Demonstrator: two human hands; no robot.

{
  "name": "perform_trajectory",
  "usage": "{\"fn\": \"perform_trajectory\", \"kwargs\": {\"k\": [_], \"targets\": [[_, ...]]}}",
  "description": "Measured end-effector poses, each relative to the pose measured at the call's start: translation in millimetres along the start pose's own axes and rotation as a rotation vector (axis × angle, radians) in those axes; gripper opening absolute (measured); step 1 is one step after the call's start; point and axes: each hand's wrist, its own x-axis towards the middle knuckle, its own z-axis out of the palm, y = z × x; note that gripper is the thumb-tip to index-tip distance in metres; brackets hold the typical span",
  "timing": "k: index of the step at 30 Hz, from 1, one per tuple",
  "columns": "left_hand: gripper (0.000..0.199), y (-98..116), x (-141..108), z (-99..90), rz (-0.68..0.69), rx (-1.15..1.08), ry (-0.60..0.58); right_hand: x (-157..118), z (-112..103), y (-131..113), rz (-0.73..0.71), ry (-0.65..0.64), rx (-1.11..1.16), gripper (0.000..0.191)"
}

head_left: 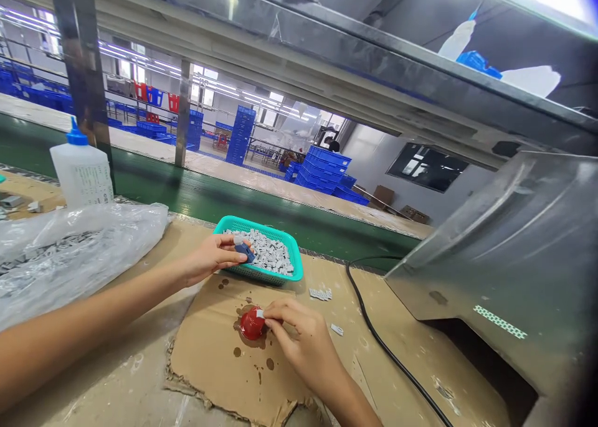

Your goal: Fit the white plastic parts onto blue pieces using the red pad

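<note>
My left hand (217, 256) pinches a small dark blue part (245, 251) with a light grey piece at its top, above the near left side of a teal basket (296, 259). Many small grey pieces (271, 250) fill that basket. My right hand (299, 333) holds a small whitish-grey piece (260, 314) between thumb and fingertips, at the top of a red dome-shaped object (251, 325). The red object sits on a cardboard sheet (210, 352) with dark wet spots around it.
A white bottle with a blue cap (84, 172) and a plastic bag of grey parts (88, 246) are at the left. Loose grey pieces (320, 294), a black cable (374, 327) and a metal housing (514, 246) are at the right. A green conveyor (205, 197) runs behind.
</note>
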Motion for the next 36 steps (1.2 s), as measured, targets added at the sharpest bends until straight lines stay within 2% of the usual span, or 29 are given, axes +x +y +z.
{"fn": "perform_trajectory", "kwargs": {"k": [4, 8, 13, 15, 18, 22, 24, 27, 29, 36], "targets": [[0.029, 0.8, -1.0, 2.8, 0.007, -0.006, 0.010, -1.0, -1.4, -1.8, -0.026, 0.030, -0.001, 0.018], [0.030, 1.5, -4.0, 8.4, -0.002, 0.026, 0.030, -0.1, -2.1, -4.9, -0.052, 0.135, -0.018, 0.017], [0.027, 1.3, -7.1, 14.0, 0.067, 0.292, 0.066, 3.1, -2.9, -8.3, -0.057, 0.195, -0.030, 0.016], [0.026, 0.4, -6.7, 15.0, 0.094, 0.380, 0.041, 3.4, -3.1, -8.6, -0.066, 0.210, -0.032, 0.016], [0.021, -1.9, -4.6, 14.7, 0.153, 0.458, -0.031, 2.5, -2.3, -8.2, -0.132, 0.152, -0.032, 0.019], [0.018, -6.4, -3.8, 14.1, 0.190, 0.508, -0.068, 2.5, -1.5, -9.0, -0.193, 0.234, -0.048, 0.020], [0.018, -8.3, -5.9, 16.6, 0.200, 0.510, -0.079, 3.6, -2.8, -10.3, -0.159, 0.266, -0.003, 0.017], [0.017, -9.9, -11.5, 24.8, 0.201, 0.454, -0.116, 5.0, -6.6, -12.1, -0.001, 0.379, 0.149, 0.012], [0.018, -10.5, -15.6, 31.1, 0.187, 0.413, -0.133, 5.3, -8.8, -12.8, 0.083, 0.410, 0.234, 0.010], [0.019, -11.2, -26.2, 42.3, 0.147, 0.387, -0.156, 4.6, -10.1, -11.1, 0.096, 0.389, 0.287, 0.012]]}}
